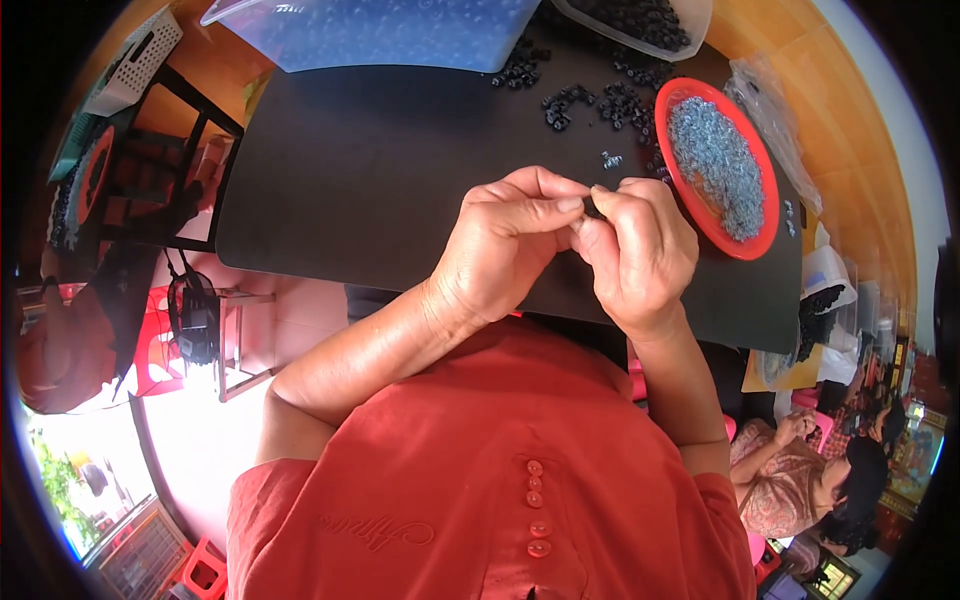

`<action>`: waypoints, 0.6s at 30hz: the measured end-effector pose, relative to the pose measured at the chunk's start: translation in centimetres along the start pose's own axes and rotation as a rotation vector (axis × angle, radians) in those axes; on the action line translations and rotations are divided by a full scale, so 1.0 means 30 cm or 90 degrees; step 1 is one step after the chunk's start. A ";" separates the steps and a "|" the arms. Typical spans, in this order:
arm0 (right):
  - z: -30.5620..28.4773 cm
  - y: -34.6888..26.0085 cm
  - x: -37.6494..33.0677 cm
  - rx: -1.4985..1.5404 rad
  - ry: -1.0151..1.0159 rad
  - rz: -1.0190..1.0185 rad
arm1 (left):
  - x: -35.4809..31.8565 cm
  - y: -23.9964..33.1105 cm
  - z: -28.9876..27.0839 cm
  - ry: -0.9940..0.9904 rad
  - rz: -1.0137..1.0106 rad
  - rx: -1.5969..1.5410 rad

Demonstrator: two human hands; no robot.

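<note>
**Head view: two hands pinch a small black part over a dark surface**

Head camera looks down on both hands meeting above the black surface. Left hand is curled, thumb and forefinger pressed together at the tip. Right hand faces it, fingers also closed. Between the two sets of fingertips sits a small black part, clamped from both sides; only a sliver of it shows, so its shape cannot be told. The hands touch each other at the fingertips.

Just right of the right hand stands a red bowl, tilted in the fisheye view, filled with small grey-blue pieces. Beyond the hands, toward the far edge of the surface, loose black parts lie scattered in small heaps, some right against the red bowl's rim. A clear plastic tub at the top holds more black pieces. A translucent bluish container rests at the far edge, left of the tub. A clear plastic bag lies past the red bowl.

Both forearms come up from an orange-red buttoned shirt. Left of the surface, a dark metal frame stands on the floor. Lower right, another person in patterned clothing sits well apart.
</note>
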State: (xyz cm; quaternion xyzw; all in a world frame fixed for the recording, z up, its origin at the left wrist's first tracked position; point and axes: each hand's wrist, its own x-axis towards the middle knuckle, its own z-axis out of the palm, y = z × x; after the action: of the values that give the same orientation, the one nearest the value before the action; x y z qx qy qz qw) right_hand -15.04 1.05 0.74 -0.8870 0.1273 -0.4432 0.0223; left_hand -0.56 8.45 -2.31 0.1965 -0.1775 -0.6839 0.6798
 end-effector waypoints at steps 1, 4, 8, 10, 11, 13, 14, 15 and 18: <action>-0.002 -0.001 -0.002 0.011 0.001 0.002 | -0.001 0.004 0.001 -0.019 -0.010 -0.019; 0.020 0.004 -0.008 0.029 0.026 0.000 | 0.004 -0.010 0.040 0.074 0.012 -0.024; 0.021 0.007 -0.028 0.215 -0.020 0.140 | -0.014 -0.001 0.058 0.099 0.059 0.044; -0.045 -0.009 -0.001 0.250 -0.029 0.204 | -0.037 0.034 0.082 0.135 0.073 0.144; -0.076 0.006 -0.004 0.185 -0.003 0.225 | -0.029 0.072 0.124 0.149 0.141 0.243; -0.113 0.069 -0.026 -0.004 0.040 0.216 | -0.001 0.198 0.199 0.135 0.287 0.438; -0.133 0.096 -0.027 -0.134 0.033 0.203 | 0.025 0.269 0.218 0.112 0.385 0.573; -0.148 0.119 -0.027 -0.209 0.001 0.192 | 0.066 0.337 0.214 0.045 0.528 0.654; -0.194 0.169 -0.050 -0.290 -0.065 0.212 | 0.181 0.493 0.313 0.218 0.566 0.906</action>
State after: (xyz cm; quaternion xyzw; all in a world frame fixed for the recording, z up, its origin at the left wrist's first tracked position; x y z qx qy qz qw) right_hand -21.56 -3.04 2.31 -0.8574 0.3663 -0.3479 -0.0988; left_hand 7.40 2.61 13.15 0.5892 -0.5196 -0.0404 0.6174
